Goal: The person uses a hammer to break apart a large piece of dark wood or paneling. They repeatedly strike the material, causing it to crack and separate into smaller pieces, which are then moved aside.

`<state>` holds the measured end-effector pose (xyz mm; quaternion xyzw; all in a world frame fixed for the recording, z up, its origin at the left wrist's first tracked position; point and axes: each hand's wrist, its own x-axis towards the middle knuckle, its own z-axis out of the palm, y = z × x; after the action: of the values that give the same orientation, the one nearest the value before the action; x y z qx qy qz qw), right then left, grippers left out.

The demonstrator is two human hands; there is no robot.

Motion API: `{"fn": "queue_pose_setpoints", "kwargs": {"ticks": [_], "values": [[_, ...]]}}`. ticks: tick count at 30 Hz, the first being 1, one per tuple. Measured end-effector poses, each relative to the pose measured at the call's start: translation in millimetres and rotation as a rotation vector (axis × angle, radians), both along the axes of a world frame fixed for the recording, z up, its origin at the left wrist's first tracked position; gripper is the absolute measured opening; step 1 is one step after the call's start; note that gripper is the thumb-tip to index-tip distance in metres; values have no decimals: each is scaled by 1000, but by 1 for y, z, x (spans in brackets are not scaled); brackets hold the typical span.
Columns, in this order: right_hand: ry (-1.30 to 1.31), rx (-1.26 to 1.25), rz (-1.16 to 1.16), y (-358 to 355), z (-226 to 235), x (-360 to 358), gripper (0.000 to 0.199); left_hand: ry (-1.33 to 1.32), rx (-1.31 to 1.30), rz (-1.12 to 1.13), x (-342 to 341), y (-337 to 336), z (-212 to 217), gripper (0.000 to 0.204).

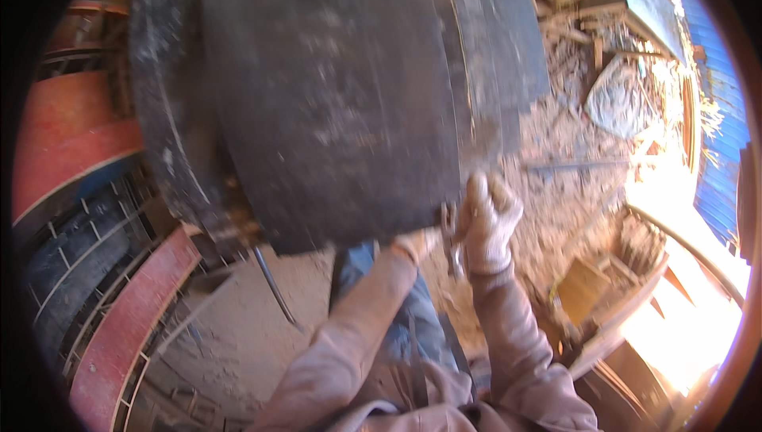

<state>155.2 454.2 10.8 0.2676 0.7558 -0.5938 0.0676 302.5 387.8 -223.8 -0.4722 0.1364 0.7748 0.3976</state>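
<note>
In front of me lies a stack of large dark sheets (333, 107), scuffed and dusty, reaching toward the top of the view. My right hand (488, 218), in a pale glove, is at the stack's near right corner. Its fingers are curled closed beside a small metal piece (454, 245) like a clamp or tool, which it seems to grip; blur hides the exact kind. My left hand (422, 241) is at the near edge of the top sheet, close to that metal piece. Most of its fingers are hidden, so its grip does not show.
Curved red panels (131, 329) and dark ribbed panels (75, 273) stand at the left. A thin bar (276, 289) slants below the stack. Scrap wood (587, 289) and a crumpled plastic sheet (623, 99) lie on dusty ground at the right, near a blue corrugated wall (718, 122).
</note>
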Motion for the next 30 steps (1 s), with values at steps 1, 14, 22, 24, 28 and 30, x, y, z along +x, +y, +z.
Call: {"fn": "queue_pose_setpoints", "kwargs": {"ticks": [1, 14, 22, 24, 28, 30], "values": [[-7, -43, -32, 4, -11, 4, 48, -38, -23, -78, 11, -3, 12, 31], [-31, -299, -81, -6, -36, -3, 50, 1555, -2103, -1235, -299, -118, 92, 80], [186, -364, -120, -9, -21, 67, 37, 1617, -2102, -1133, -294, -119, 87, 82], [154, -319, -84, -5, -16, 57, 36, 1633, -2093, -1181, -297, -113, 89, 85], [78, -215, -64, 11, -17, 25, 37, 1700, -2129, -1345, -312, -71, 110, 81], [18, -440, -124, -4, 8, 86, 34, 1643, -2267, -1145, -290, -117, 87, 77]]}}
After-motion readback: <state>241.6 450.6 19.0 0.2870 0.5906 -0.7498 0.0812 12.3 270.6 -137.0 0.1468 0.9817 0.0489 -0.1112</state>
